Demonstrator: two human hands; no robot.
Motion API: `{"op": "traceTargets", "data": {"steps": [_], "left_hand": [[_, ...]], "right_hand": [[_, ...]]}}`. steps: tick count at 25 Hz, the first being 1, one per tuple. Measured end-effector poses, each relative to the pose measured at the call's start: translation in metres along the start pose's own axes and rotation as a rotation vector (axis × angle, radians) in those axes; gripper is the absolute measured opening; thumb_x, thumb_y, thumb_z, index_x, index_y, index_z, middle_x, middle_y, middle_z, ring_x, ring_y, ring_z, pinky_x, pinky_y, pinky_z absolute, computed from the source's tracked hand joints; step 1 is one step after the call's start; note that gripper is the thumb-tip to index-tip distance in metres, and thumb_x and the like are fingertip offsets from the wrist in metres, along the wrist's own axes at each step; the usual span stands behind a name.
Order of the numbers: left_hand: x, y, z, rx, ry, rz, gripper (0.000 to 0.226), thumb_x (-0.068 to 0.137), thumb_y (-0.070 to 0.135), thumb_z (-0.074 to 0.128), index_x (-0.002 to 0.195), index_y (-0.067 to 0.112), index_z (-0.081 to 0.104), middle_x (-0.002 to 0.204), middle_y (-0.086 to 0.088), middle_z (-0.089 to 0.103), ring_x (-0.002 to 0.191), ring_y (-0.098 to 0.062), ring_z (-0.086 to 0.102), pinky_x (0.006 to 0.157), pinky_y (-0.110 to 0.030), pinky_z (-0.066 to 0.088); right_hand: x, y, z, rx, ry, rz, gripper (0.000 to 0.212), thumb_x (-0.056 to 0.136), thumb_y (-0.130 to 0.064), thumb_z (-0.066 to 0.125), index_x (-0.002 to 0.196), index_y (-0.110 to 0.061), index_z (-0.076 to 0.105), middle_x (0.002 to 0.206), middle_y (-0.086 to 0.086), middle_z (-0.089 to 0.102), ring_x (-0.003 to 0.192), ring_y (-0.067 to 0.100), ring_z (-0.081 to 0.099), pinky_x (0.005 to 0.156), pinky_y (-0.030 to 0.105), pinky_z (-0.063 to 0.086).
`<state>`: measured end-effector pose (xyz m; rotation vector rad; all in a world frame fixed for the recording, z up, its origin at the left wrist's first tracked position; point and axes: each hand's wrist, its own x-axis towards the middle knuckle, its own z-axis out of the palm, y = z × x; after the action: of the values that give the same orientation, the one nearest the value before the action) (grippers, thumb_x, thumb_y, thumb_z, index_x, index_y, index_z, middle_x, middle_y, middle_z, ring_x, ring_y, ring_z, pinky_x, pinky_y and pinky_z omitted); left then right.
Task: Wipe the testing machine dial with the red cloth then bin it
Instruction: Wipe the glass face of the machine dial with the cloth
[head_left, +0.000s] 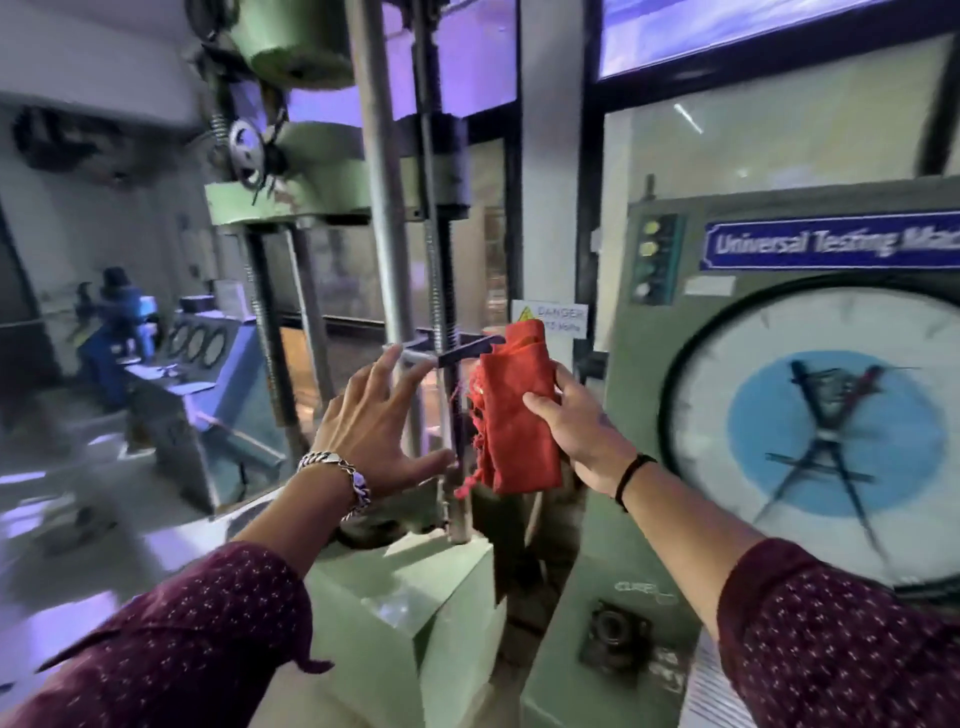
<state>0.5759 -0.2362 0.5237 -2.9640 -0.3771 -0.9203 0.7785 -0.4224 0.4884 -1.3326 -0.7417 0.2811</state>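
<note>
My right hand (576, 426) grips a folded red cloth (511, 410) with frayed edges, held upright in the middle of the view. My left hand (379, 421) hovers just left of the cloth, fingers spread, touching nothing. The testing machine's large round dial (831, 431), white with a blue centre and dark pointers, sits to the right on a green cabinet (639, 415) labelled "Universal Testing Machine". The cloth is left of the dial and apart from it. No bin is in view.
The green load frame (405, 613) with steel columns and a threaded screw (441, 270) stands directly behind my hands. A danger sign (558, 318) hangs behind the cloth. At far left stands a blue console with gauges (202, 343), and a person (122, 317) beside it.
</note>
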Motion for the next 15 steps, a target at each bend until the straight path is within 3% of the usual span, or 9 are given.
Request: {"op": "traceTargets", "data": {"steps": [3,5,7,10,12,15], "left_hand": [[0.045,0.083,0.021,-0.045,0.017,0.097,0.120,0.067,0.087,0.065,0.170,0.046,0.019,0.181,-0.002,0.011,0.157,-0.038,0.028,0.120,-0.063,0.039],[0.069,0.128,0.037,-0.091,0.024,0.148,0.119,0.066,0.087,0.063,0.170,0.045,0.022,0.181,-0.001,0.013,0.157,-0.036,0.029,0.118,-0.063,0.040],[0.093,0.178,0.060,-0.124,0.013,0.213,0.118,0.066,0.087,0.063,0.169,0.045,0.023,0.180,-0.001,0.015,0.155,-0.036,0.031,0.116,-0.063,0.042],[0.125,0.232,0.095,-0.161,-0.017,0.299,0.118,0.069,0.085,0.070,0.169,0.047,0.020,0.180,-0.001,0.014,0.156,-0.037,0.030,0.115,-0.062,0.042],[0.143,0.253,0.115,-0.177,-0.019,0.343,0.117,0.069,0.084,0.070,0.168,0.048,0.018,0.180,-0.002,0.014,0.155,-0.039,0.032,0.116,-0.061,0.042],[0.176,0.286,0.154,-0.226,-0.047,0.421,0.118,0.067,0.084,0.066,0.169,0.047,0.018,0.181,-0.003,0.013,0.154,-0.039,0.032,0.116,-0.060,0.043]], "right_hand": [[-0.016,-0.018,-0.094,-0.062,0.120,-0.020,0.038,0.112,-0.006,0.060,0.146,-0.023,0.063,0.128,0.015,0.083,0.113,0.033,0.083,0.094,0.047,0.069],[-0.029,-0.020,-0.144,-0.110,0.206,-0.016,0.037,0.111,-0.010,0.060,0.142,-0.030,0.064,0.126,0.010,0.083,0.116,0.033,0.081,0.101,0.051,0.066],[-0.041,-0.018,-0.202,-0.147,0.298,-0.013,0.036,0.110,-0.013,0.061,0.137,-0.036,0.065,0.119,0.003,0.084,0.113,0.031,0.082,0.097,0.048,0.067],[-0.053,-0.013,-0.267,-0.212,0.440,0.011,0.042,0.112,-0.016,0.062,0.149,-0.036,0.061,0.121,0.001,0.083,0.116,0.035,0.080,0.093,0.046,0.067],[-0.056,-0.011,-0.297,-0.231,0.500,0.040,0.052,0.112,-0.020,0.063,0.159,-0.040,0.055,0.129,0.002,0.081,0.116,0.033,0.080,0.101,0.053,0.066],[-0.062,-0.006,-0.344,-0.280,0.629,0.057,0.051,0.112,-0.019,0.062,0.158,-0.042,0.056,0.136,0.000,0.079,0.122,0.030,0.077,0.111,0.057,0.061]]}}
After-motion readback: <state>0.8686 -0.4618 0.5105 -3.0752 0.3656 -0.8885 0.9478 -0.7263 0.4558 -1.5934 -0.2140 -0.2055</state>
